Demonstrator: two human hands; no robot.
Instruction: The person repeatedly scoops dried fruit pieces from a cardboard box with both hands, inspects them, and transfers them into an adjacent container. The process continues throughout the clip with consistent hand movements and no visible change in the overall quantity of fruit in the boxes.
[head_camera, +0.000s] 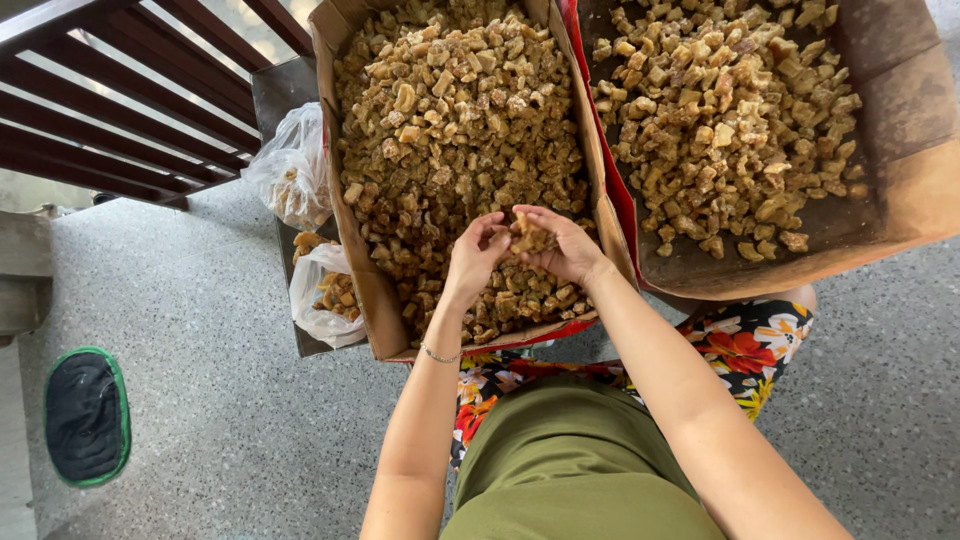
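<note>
Left hand (472, 252) and right hand (566, 248) meet over left cardboard box (362, 270), near its front edge. Fingers of both pinch brown chunk (530, 236) between them, above loose chunks (450, 120). Second box (900, 190) alongside.

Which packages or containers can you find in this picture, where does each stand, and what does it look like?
Left cardboard box: under both hands, brown, open, full of tan chunks.
Right cardboard box: beside it, brown, red-edged, half full of chunks.
Upper plastic bag: left of the boxes, clear, crumpled.
Lower plastic bag: below it, clear, holding chunks.
No labels, signs or screens.
</note>
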